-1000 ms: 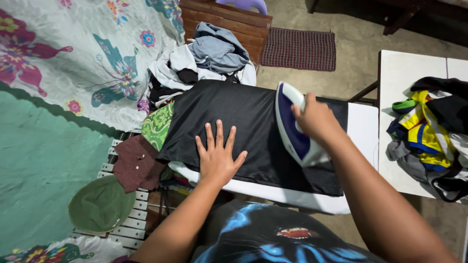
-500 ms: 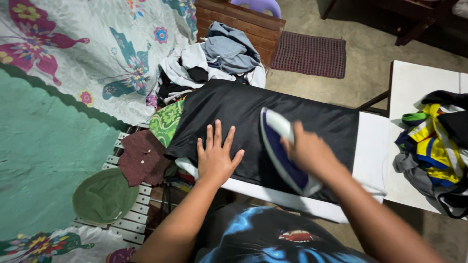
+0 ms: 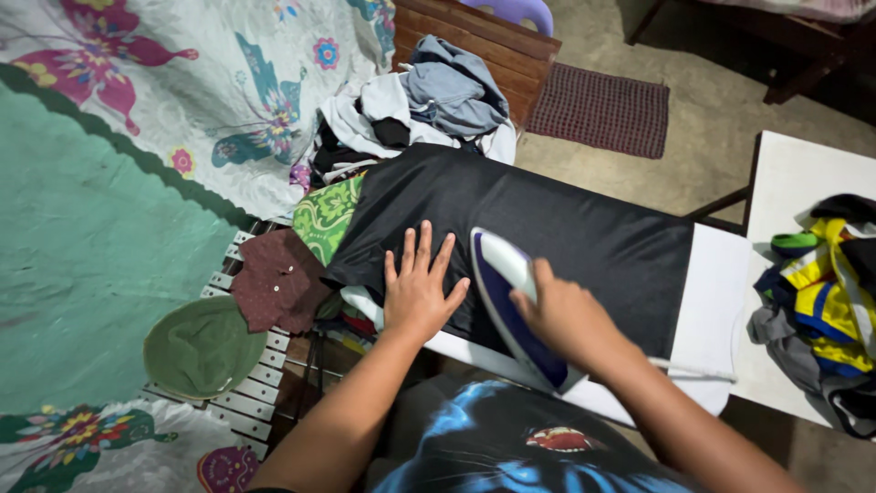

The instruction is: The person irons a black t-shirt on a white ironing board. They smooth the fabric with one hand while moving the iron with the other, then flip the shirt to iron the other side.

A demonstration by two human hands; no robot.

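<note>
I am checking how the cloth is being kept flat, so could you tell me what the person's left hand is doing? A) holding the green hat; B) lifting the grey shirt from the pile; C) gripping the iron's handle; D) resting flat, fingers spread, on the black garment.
D: the left hand lies palm down with fingers spread on the black garment, while the right hand grips the iron.

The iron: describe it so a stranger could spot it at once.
Find the white ironing board draped with a black garment. At its near edge the right hand grips the iron, lying beside the flat left hand. It is the only hard, glossy thing there, white on top with a dark blue body.
</note>
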